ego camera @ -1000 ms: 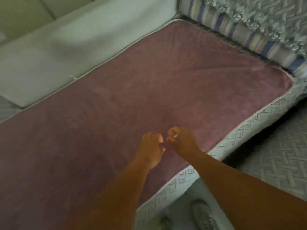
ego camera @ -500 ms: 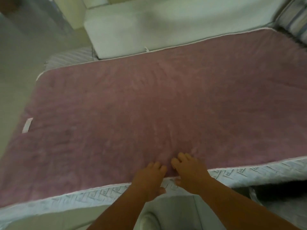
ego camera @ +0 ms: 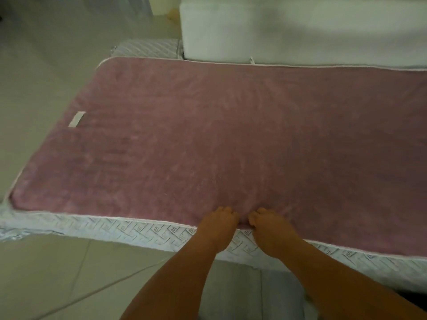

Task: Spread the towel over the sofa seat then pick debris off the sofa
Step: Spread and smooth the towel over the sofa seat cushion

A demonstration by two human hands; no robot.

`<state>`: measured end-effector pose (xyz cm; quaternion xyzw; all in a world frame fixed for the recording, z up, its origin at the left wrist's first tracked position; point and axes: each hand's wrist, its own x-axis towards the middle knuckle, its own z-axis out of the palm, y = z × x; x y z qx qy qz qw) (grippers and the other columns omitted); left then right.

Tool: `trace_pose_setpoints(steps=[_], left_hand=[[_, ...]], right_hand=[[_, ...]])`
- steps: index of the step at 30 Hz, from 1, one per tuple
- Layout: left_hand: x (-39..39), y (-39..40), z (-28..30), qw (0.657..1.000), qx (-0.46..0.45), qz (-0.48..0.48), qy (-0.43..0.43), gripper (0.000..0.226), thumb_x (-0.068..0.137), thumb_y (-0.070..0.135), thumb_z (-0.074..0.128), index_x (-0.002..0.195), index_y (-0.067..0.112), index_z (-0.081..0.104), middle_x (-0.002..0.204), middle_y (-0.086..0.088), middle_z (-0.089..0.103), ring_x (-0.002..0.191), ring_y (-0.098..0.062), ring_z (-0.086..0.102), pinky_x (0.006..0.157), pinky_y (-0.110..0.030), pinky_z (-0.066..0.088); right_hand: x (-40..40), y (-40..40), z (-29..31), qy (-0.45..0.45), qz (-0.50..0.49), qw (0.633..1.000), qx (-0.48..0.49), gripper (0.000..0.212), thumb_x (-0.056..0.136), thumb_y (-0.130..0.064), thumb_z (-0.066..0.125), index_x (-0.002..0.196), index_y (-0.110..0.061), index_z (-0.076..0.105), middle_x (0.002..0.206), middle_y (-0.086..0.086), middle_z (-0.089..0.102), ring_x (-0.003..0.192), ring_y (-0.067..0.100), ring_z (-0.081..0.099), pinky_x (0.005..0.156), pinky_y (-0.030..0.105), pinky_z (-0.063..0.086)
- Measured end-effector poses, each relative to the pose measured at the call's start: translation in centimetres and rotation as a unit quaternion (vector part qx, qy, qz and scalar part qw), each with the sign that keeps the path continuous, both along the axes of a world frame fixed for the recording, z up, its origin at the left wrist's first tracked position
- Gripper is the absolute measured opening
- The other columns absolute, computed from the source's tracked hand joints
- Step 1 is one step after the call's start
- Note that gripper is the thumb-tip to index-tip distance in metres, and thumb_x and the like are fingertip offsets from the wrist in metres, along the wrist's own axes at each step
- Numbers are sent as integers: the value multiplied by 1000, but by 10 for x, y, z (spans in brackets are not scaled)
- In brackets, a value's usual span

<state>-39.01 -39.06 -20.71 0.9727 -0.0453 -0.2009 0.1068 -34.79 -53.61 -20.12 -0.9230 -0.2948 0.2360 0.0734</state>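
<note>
— One big thing fills most of the view: what is it?

— A mauve towel (ego camera: 231, 135), lying flat over the sofa seat (ego camera: 143, 232). It covers the seat from its left end to the right edge of the picture, and from the near edge back to the white back cushion (ego camera: 288, 31). A pale piping runs round its border.

— Does the seat show anywhere?

— Only as a quilted, pale strip with a woven pattern along the near side, and a small patch at the far left corner. Grey floor tiles (ego camera: 41, 88) lie to the left and near.

— And the hands?

— Both sit at the near edge of the towel, just beside each other. The left hand (ego camera: 218, 224) has its fingers curled down onto the fabric at the piping; the right hand (ego camera: 270, 225) does the same just to its right. Whether either pinches the cloth or only presses on it, I cannot tell.

— Anything smaller?

— A white label (ego camera: 77, 119) lies on the towel near its left edge. No single speck of debris is clear enough to name.
</note>
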Motion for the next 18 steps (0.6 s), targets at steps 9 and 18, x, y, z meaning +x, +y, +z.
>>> trace_pose_setpoints(steps=[9, 18], left_hand=[[8, 36, 8, 986, -113, 120, 32, 20, 94, 15, 43, 102, 12, 61, 108, -11, 60, 92, -27, 60, 78, -36, 50], [17, 134, 9, 938, -146, 311, -56, 18, 89, 16, 47, 105, 14, 57, 110, -8, 57, 102, -27, 55, 81, -33, 44]], right_hand=[[13, 53, 7, 47, 9, 997, 58, 19, 93, -22, 41, 93, -19, 60, 92, -3, 62, 80, 14, 60, 70, 26, 50], [30, 153, 17, 27, 2, 988, 152, 18, 92, -25, 49, 110, -24, 53, 111, -2, 53, 97, 15, 56, 81, 31, 49]])
